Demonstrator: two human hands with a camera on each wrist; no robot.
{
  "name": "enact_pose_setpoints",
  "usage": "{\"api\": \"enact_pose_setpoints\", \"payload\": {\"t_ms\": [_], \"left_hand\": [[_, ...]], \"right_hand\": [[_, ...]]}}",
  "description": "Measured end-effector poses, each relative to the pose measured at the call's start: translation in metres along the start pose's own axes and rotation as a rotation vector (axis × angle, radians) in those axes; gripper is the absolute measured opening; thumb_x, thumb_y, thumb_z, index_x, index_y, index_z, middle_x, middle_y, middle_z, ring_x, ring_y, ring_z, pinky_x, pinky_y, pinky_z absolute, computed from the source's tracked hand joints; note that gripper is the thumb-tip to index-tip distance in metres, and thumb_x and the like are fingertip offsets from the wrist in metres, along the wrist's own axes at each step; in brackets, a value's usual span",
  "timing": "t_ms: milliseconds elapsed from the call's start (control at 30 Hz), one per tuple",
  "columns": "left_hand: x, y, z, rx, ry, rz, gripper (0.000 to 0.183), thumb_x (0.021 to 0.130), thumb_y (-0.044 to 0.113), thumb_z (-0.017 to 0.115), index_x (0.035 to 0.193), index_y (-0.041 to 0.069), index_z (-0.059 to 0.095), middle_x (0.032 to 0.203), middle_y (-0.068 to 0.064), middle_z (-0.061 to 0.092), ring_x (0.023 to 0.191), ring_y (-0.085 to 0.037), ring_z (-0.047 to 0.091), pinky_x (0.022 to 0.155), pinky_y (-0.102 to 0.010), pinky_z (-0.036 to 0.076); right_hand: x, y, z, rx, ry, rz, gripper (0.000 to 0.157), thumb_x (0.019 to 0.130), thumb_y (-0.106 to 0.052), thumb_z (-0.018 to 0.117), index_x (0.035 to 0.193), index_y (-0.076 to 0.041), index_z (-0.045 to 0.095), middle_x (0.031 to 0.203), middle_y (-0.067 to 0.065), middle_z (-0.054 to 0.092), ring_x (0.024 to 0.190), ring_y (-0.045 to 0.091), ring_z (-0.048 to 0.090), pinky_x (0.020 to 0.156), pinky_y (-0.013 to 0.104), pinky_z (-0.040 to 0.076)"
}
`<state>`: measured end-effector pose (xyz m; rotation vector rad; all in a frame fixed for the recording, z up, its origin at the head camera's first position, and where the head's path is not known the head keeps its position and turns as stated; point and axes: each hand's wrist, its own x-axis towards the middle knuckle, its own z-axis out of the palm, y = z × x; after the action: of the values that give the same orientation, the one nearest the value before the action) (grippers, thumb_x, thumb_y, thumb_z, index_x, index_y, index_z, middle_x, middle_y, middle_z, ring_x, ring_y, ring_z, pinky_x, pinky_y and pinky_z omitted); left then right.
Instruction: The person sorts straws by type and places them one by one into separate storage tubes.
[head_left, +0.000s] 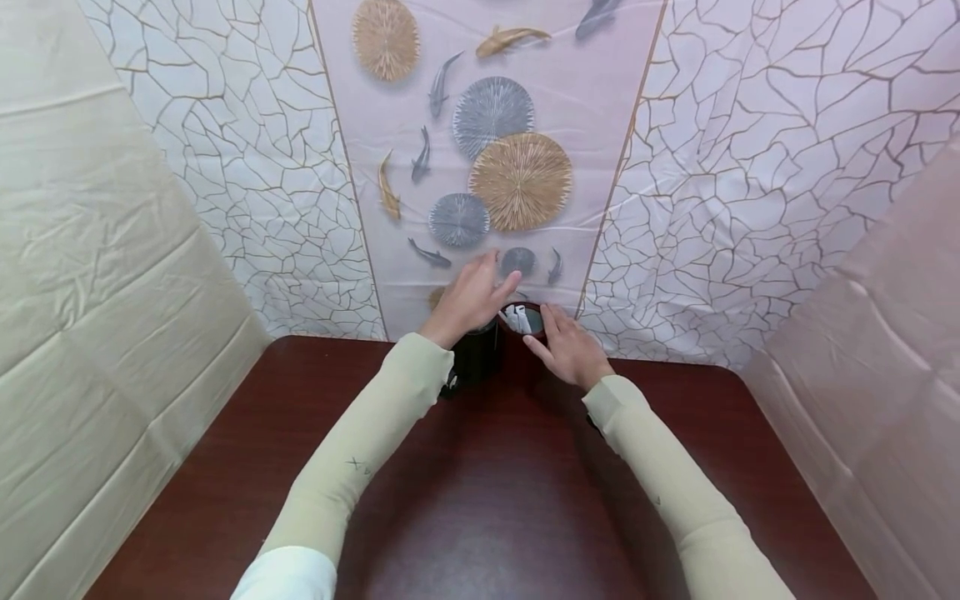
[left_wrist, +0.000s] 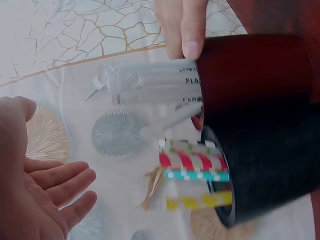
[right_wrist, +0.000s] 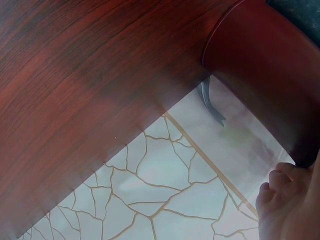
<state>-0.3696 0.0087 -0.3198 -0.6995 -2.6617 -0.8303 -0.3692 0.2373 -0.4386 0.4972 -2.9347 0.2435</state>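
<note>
A dark red leather-look cup (left_wrist: 255,75) stands at the table's back edge, a clear plastic packet (left_wrist: 150,82) with black print poking out of its mouth. Beside it on the left is a black cup (left_wrist: 275,155) holding several patterned paper straws (left_wrist: 195,175). My right hand (head_left: 573,350) holds the red cup at its rim, thumb on the near side and fingers on the right. Above the black cup, my left hand (head_left: 472,296) is spread with nothing in it; the left wrist view shows its fingers (left_wrist: 65,185) apart from both cups.
The dark red wooden table (head_left: 480,500) reaches back to a patterned cloth (head_left: 480,167) hanging close behind the cups. Beige cloth panels (head_left: 112,275) stand on the left and right sides.
</note>
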Motion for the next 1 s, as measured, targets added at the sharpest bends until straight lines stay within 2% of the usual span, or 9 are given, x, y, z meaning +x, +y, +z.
{"api": "enact_pose_setpoints", "payload": {"t_ms": [200,367,433,567,767,1000], "left_hand": [[-0.019,-0.012,-0.015,0.118,-0.050,0.043,0.073,0.111,0.048,0.047,0.164,-0.001,0.032,0.166,-0.020,0.043,0.154,-0.035,0.042,0.128,-0.048,0.035],[-0.038,-0.026,-0.023,0.202,-0.072,0.105,0.073,0.111,0.043,0.048,0.164,-0.003,0.029,0.164,-0.023,0.044,0.153,-0.038,0.043,0.129,-0.049,0.033],[-0.045,-0.033,-0.025,0.232,-0.081,0.116,0.074,0.111,0.043,0.049,0.166,0.000,0.025,0.163,-0.023,0.045,0.153,-0.038,0.043,0.129,-0.048,0.033],[-0.060,-0.048,-0.026,0.300,-0.094,0.130,0.075,0.111,0.042,0.048,0.168,0.004,0.021,0.163,-0.022,0.046,0.153,-0.037,0.043,0.129,-0.049,0.033],[-0.083,-0.066,-0.023,0.413,-0.124,0.145,0.075,0.110,0.043,0.051,0.165,-0.001,0.028,0.162,-0.023,0.047,0.151,-0.039,0.046,0.127,-0.052,0.035],[-0.108,-0.083,-0.020,0.413,-0.141,0.117,0.076,0.109,0.045,0.052,0.166,0.000,0.028,0.168,-0.020,0.040,0.155,-0.037,0.040,0.129,-0.054,0.032]], "right_hand": [[0.003,0.003,-0.001,-0.010,-0.026,-0.004,0.089,0.110,-0.065,0.027,0.168,0.002,0.015,0.175,0.025,0.017,0.161,0.044,0.026,0.129,0.058,0.030],[0.002,0.008,-0.005,-0.003,-0.059,0.005,0.089,0.110,-0.065,0.029,0.169,0.000,0.015,0.175,0.024,0.018,0.162,0.043,0.025,0.128,0.059,0.032],[0.002,0.008,-0.008,-0.001,-0.069,0.005,0.089,0.110,-0.065,0.032,0.168,0.001,0.016,0.175,0.024,0.019,0.161,0.044,0.025,0.127,0.059,0.032],[0.003,0.008,-0.016,-0.002,-0.076,-0.007,0.090,0.109,-0.064,0.034,0.168,0.002,0.018,0.174,0.026,0.021,0.160,0.045,0.026,0.130,0.058,0.028],[-0.005,0.006,-0.029,-0.003,-0.071,-0.029,0.092,0.109,-0.062,0.039,0.166,0.006,0.017,0.173,0.028,0.023,0.160,0.045,0.026,0.130,0.057,0.027],[-0.028,0.000,-0.042,-0.039,-0.011,-0.059,0.091,0.108,-0.060,0.045,0.165,0.007,0.022,0.171,0.029,0.027,0.160,0.045,0.028,0.130,0.059,0.027]]}}
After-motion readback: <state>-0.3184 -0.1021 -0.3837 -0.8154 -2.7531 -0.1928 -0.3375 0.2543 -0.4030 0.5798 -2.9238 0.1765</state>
